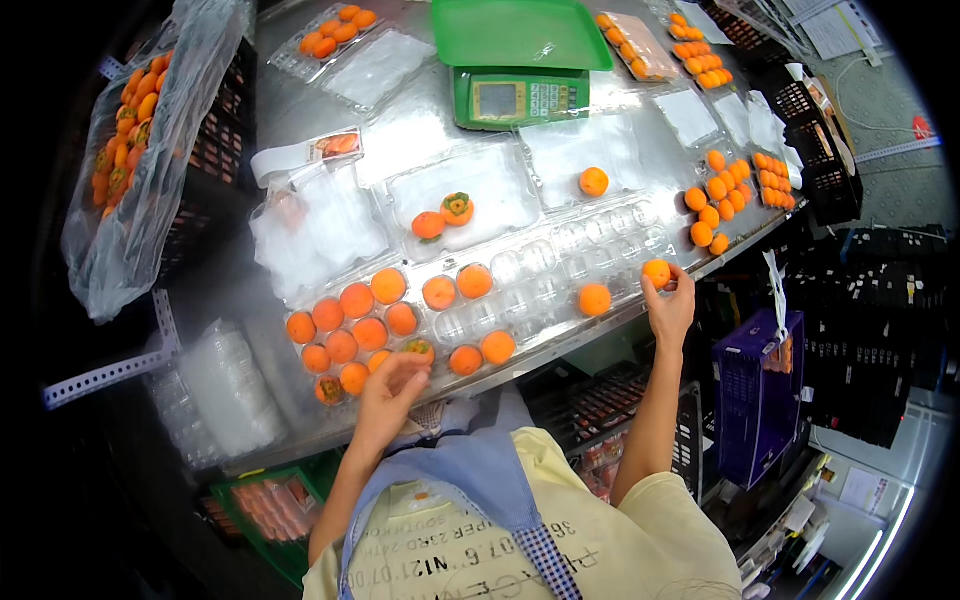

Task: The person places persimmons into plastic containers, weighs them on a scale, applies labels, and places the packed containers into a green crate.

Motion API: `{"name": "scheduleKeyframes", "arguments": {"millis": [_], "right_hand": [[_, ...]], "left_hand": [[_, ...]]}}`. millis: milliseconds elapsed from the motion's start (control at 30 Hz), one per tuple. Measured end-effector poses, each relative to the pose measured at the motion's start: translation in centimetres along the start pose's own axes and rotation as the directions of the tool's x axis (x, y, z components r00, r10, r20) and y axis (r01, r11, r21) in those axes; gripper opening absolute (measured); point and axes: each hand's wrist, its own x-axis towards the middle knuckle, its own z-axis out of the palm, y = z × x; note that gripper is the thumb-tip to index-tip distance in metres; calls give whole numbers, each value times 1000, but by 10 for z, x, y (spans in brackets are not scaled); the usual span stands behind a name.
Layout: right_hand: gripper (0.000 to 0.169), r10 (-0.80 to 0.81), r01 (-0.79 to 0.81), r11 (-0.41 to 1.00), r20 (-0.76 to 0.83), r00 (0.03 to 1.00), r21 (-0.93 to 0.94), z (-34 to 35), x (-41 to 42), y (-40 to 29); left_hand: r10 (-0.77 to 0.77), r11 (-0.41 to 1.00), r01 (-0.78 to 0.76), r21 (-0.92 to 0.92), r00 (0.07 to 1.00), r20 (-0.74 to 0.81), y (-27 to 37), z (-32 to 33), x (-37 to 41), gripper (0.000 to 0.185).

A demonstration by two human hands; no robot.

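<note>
My left hand point(391, 390) has its fingertips on a persimmon point(418, 347) with its green calyx showing, at the near right corner of a filled clear plastic tray point(384, 331). The fingers partly cover that fruit and its neighbour. Farther right, my right hand point(670, 304) grips an orange persimmon point(656, 274) between thumb and fingers at the end of another clear tray point(592, 259). One persimmon point(594, 299) sits in that tray's near row. Between the hands, a middle tray point(517, 300) holds several persimmons at its left end, with bare cups beside them.
Two persimmons lie on a white-padded lid point(480, 176), another on the right lid point(551, 161). A green scale point(521, 94) stands behind. Loose persimmons point(720, 196) group at right. A bag-lined crate point(217, 142) of persimmons is at left, a purple crate point(757, 397) below right.
</note>
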Motion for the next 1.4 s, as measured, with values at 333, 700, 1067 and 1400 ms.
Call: {"name": "scheduleKeyframes", "arguments": {"millis": [333,700,1067,1400], "right_hand": [[44,-501,382,838,269,823,390,38,-99,-122],[45,-599,595,795,300,743,114,61,-115,-139],[40,-644,585,764,276,713,271,49,-103,-134],[47,-675,647,735,318,666,204,96,-84,-160]], "left_hand": [[-25,1000,25,11,1000,15,-1,-2,1,21],[0,1000,-1,-25,999,-45,-2,-14,-1,19],[-3,997,-1,-79,999,-48,-10,-18,4,21],[18,999,-18,48,1000,-11,-9,-16,3,20]]}}
